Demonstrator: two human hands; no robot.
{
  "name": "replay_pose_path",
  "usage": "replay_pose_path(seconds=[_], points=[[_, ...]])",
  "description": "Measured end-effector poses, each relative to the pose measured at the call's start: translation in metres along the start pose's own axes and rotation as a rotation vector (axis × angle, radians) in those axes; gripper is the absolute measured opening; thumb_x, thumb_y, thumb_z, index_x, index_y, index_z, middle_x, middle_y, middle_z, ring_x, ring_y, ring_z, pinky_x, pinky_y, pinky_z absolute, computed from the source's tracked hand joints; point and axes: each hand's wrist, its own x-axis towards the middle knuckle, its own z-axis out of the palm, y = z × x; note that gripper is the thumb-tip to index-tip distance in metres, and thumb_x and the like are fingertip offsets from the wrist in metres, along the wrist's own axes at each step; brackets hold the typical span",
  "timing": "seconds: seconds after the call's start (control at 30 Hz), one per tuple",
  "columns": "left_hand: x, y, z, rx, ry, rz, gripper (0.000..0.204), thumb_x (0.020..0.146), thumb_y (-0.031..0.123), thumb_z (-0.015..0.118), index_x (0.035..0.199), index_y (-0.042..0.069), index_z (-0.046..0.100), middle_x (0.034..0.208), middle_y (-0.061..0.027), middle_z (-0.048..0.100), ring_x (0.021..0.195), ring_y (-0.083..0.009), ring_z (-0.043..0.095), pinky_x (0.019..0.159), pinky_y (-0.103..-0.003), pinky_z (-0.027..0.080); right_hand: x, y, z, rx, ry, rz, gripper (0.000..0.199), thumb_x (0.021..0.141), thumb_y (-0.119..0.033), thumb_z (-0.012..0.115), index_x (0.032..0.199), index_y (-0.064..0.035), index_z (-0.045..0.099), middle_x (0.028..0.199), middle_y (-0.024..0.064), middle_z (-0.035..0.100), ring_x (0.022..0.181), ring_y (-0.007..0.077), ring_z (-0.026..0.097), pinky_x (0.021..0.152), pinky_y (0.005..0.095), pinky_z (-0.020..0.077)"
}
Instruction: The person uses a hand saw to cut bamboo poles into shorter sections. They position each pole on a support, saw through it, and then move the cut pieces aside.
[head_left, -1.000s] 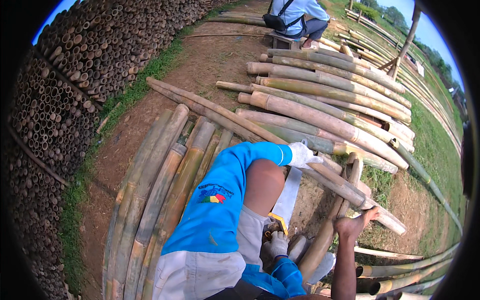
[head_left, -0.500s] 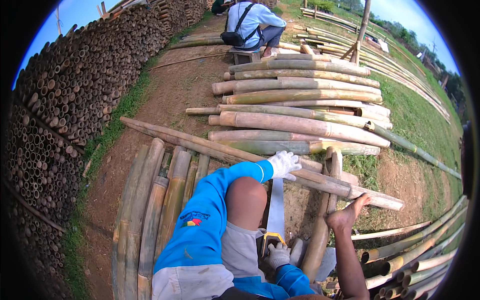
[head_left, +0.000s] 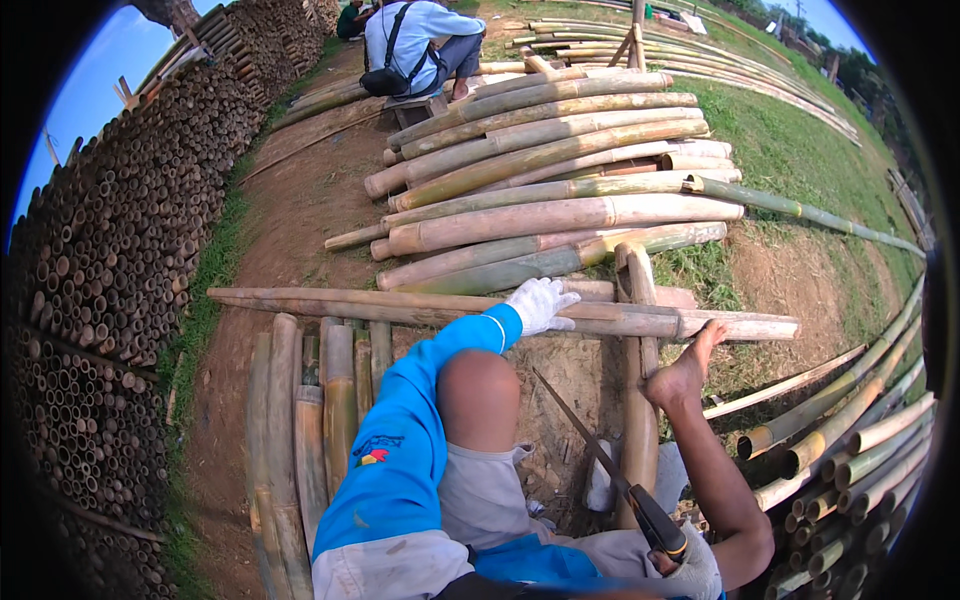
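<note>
A long bamboo pole [head_left: 420, 308] lies across in front of me. My left hand [head_left: 540, 306], in a white glove, grips it from above near the middle, with the thumb and fingers spread over its top. My bare right foot [head_left: 690, 370] presses against the pole farther right. Low on the right, my gloved right hand [head_left: 695, 570] is closed round the black and yellow handle of a hand saw [head_left: 598, 450]. The blade slants up and left, its tip below the pole and apart from it. A thick wooden support [head_left: 640, 400] stands under the pole.
Several thick bamboo lengths [head_left: 560, 210] lie stacked beyond the pole. More bamboo pieces [head_left: 285, 430] lie at my left, and cut poles [head_left: 860, 480] at my right. A tall bamboo stack [head_left: 120, 230] lines the left side. Another person [head_left: 415, 50] sits at the back.
My right hand has moved right with the saw, and the blade has turned from upright to slanting left, away from the pole. My left hand stays on the pole. The view has swung.
</note>
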Motion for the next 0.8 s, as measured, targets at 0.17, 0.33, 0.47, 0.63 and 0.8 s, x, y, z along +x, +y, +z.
replay_pose_path(seconds=[0.17,0.33,0.47,0.63,0.8], points=[[0.007,0.005,0.008,-0.114,0.056,-0.018,0.070,0.105,0.066,0.063,0.154,0.016,0.064,0.131,-0.0198,0.069,0.118,-0.0406,0.069,0.103,-0.052,0.057,-0.043,-0.001,-0.025,0.181,0.302,-0.004,0.036,0.098,-0.021,0.079,0.127,-0.0059,0.062,0.102,0.0095,0.068,0.089,0.0232,0.069,0.077,0.0369,0.0564],[0.018,0.011,0.017,-0.151,0.046,-0.090,0.073,0.103,0.069,0.063,0.150,0.013,0.067,0.137,-0.0212,0.067,0.125,-0.0407,0.067,0.108,-0.052,0.055,-0.039,0.025,-0.008,0.441,0.578,-0.113,0.040,0.100,-0.018,0.079,0.133,-0.0065,0.059,0.102,0.0064,0.068,0.089,0.0185,0.067,0.078,0.0331,0.0557],[0.024,0.020,0.014,-0.135,0.104,-0.069,0.077,0.100,0.071,0.067,0.152,0.014,0.065,0.144,-0.0222,0.064,0.127,-0.0439,0.064,0.112,-0.053,0.052,0.048,0.039,0.027,0.735,0.647,-0.267,0.044,0.101,-0.016,0.079,0.139,-0.0070,0.058,0.103,0.0038,0.067,0.089,0.0148,0.065,0.079,0.0300,0.0551],[0.039,0.025,0.003,-0.338,-0.190,-0.234,0.112,0.072,0.078,0.089,0.159,0.013,0.059,0.151,-0.0231,0.068,0.136,-0.0384,0.068,0.116,-0.049,0.054,0.179,0.039,0.067,0.647,0.578,-0.247,0.045,0.102,-0.008,0.079,0.141,-0.0046,0.056,0.109,0.0033,0.066,0.096,0.0122,0.064,0.087,0.0304,0.0552],[0.043,0.025,0.007,-0.310,-0.168,-0.253,0.101,0.073,0.075,0.090,0.151,0.016,0.067,0.135,-0.0216,0.077,0.122,-0.0420,0.074,0.108,-0.050,0.058,0.218,0.039,0.098,0.522,0.557,-0.228,0.045,0.098,-0.010,0.079,0.138,-0.0014,0.060,0.111,0.0072,0.065,0.102,0.0156,0.063,0.093,0.0346,0.0544]])
